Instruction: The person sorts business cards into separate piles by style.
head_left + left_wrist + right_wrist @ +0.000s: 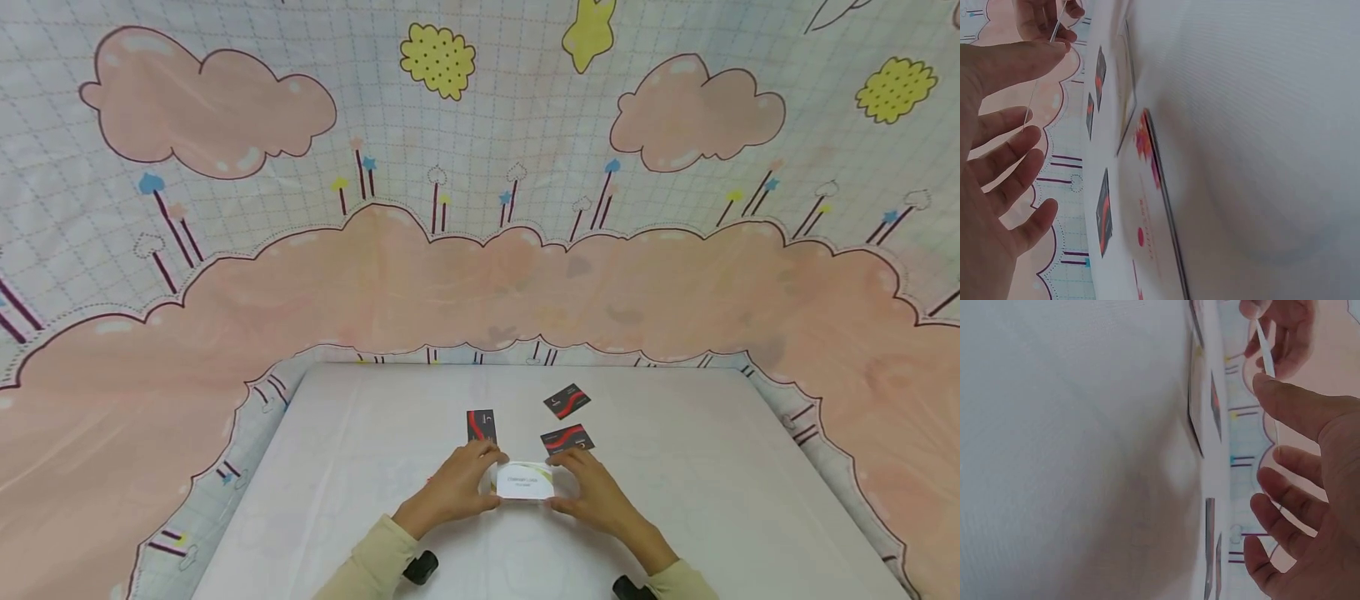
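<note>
Nearest the camera, black wrist devices (421, 567) sat at the pale cream sleeves (375, 554). Beyond them, the left hand (453, 487) and right hand (596, 493) gripped opposite ends of a white rectangular card with green-yellow curves and small print (525, 481). On each, thumb and forefinger were closed to a pinch; the other fingers were spread apart, loosely bent. The white card was tilted up, raised off the white table (360, 450), between the hands. Below lay a pale flat card or stack (1124, 87), count unclear, and, by the left hand, a white one with red-pink floral print (1147, 219). Farther out, three black cards with red waves (482, 425) lay flat, two beyond the right hand. At the back: cloth printed with peach clouds (480, 287).
</note>
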The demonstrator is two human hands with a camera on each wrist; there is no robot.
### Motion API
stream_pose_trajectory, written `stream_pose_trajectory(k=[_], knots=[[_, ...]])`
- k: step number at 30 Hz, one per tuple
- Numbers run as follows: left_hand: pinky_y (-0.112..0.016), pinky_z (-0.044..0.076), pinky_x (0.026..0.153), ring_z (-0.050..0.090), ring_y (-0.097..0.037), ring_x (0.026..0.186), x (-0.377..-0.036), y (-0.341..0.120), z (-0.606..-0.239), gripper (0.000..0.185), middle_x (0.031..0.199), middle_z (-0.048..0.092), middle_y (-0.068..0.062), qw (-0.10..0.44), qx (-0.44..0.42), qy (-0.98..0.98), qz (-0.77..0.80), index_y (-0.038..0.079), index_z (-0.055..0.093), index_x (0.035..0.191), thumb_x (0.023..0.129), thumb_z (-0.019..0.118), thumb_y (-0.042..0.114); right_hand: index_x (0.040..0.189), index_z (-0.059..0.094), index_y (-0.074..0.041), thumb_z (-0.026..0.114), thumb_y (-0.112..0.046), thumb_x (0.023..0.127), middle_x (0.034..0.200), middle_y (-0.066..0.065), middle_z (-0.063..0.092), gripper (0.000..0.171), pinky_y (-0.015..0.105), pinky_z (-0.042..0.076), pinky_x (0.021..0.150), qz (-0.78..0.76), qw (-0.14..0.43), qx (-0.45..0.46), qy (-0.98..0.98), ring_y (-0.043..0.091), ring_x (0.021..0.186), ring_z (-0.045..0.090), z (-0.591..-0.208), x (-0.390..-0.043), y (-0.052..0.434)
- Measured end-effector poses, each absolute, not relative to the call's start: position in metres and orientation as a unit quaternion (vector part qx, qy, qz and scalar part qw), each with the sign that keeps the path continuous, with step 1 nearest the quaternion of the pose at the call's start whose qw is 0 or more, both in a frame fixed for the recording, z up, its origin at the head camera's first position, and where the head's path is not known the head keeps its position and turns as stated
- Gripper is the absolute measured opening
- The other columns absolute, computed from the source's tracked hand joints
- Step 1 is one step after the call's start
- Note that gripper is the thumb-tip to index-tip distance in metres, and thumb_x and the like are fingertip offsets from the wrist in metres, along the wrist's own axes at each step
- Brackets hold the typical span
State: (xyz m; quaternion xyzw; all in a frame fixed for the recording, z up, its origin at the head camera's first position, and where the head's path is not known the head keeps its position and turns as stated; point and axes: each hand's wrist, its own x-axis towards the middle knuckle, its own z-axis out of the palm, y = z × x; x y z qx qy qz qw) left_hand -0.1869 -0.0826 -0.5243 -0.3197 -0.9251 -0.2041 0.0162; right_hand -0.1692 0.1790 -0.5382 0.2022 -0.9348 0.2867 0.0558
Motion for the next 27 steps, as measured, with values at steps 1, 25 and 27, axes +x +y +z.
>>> stream_pose_trajectory(k=[1, 25, 27], knots=[[-0.042, 0.046, 0.102, 0.054, -0.019, 0.119, -0.187, -0.083, -0.526, 0.056, 0.127, 0.059, -0.001, 0.018, -0.318, -0.926, -0.202, 0.018, 0.062, 0.126, 0.076, 0.083, 0.035, 0.118, 0.064, -0.017, 0.088, -0.027, 0.069, 0.121, 0.001, 0.062, 0.056, 0.051, 0.048, 0.098, 0.286, 0.056, 0.205, -0.934, 0.024, 0.116, 0.058, -0.539, -0.17, 0.178], [-0.041, 0.046, 0.106, 0.055, -0.026, 0.127, -0.193, -0.088, -0.545, 0.054, 0.136, 0.058, -0.006, -0.036, -0.288, -0.932, -0.218, 0.014, 0.061, 0.124, 0.076, 0.083, 0.027, 0.112, 0.068, -0.01, 0.088, -0.023, 0.068, 0.114, 0.005, 0.062, 0.05, 0.053, 0.047, 0.091, 0.259, 0.031, 0.214, -0.941, 0.028, 0.112, 0.057, -0.555, -0.181, 0.165], [-0.039, 0.046, 0.106, 0.056, -0.024, 0.126, -0.194, -0.088, -0.548, 0.055, 0.135, 0.059, -0.005, -0.038, -0.289, -0.931, -0.218, 0.013, 0.061, 0.124, 0.076, 0.083, 0.028, 0.114, 0.068, -0.01, 0.088, -0.023, 0.069, 0.115, 0.005, 0.062, 0.051, 0.053, 0.047, 0.092, 0.259, 0.022, 0.209, -0.943, 0.029, 0.112, 0.057, -0.556, -0.181, 0.165]])
